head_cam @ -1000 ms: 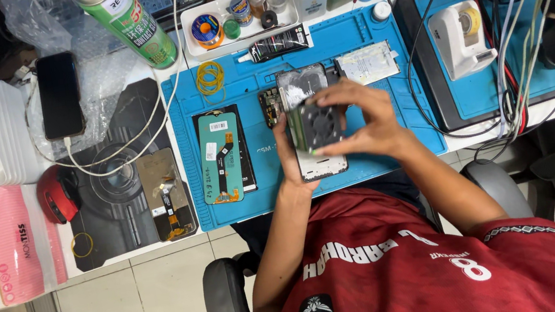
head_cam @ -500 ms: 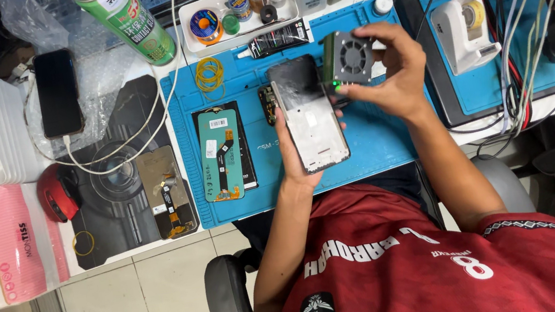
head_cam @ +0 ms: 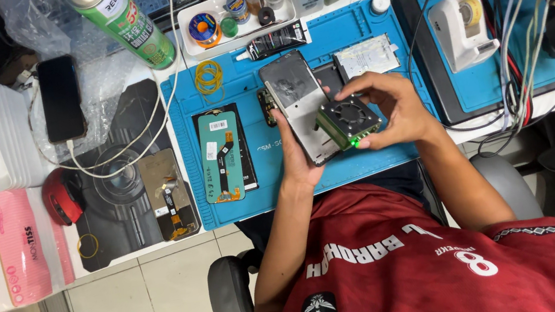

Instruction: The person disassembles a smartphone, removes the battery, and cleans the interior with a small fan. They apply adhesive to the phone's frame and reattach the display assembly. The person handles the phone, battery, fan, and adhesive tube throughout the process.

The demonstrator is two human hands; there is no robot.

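Right hand (head_cam: 388, 107) has brought the small square fan unit (head_cam: 348, 121), green light on, back down from beside the phone panel (head_cam: 301, 106) onto its lower end; fingers grip the unit. Left hand (head_cam: 294, 155) cradles the panel above the blue mat (head_cam: 263, 180); judged: work on that end under way

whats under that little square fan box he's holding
The fan box, gripped by the right hand, sits over the lower corner of the phone held in the left hand. That corner is covered.
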